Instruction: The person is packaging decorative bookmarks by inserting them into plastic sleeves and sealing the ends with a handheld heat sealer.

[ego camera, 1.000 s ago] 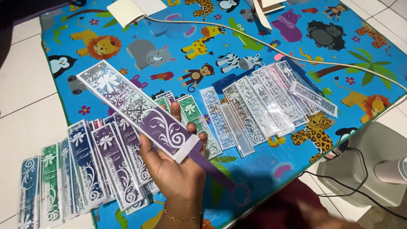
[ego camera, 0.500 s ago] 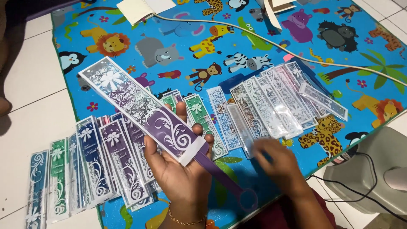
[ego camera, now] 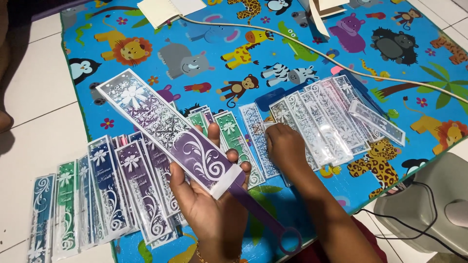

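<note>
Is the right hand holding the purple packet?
No, the left hand holds the purple packet; the right hand rests on the clear packets.

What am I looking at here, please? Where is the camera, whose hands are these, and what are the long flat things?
The camera sits on a person's head and looks down, so both hands are their own. The left hand holds a long purple packet with white swirls, plus a purple strip with a ring end. The right hand reaches to a fan of clear packets. More packets, purple, green and blue, lie in a row on a bright animal-print mat over white floor tiles.
</note>
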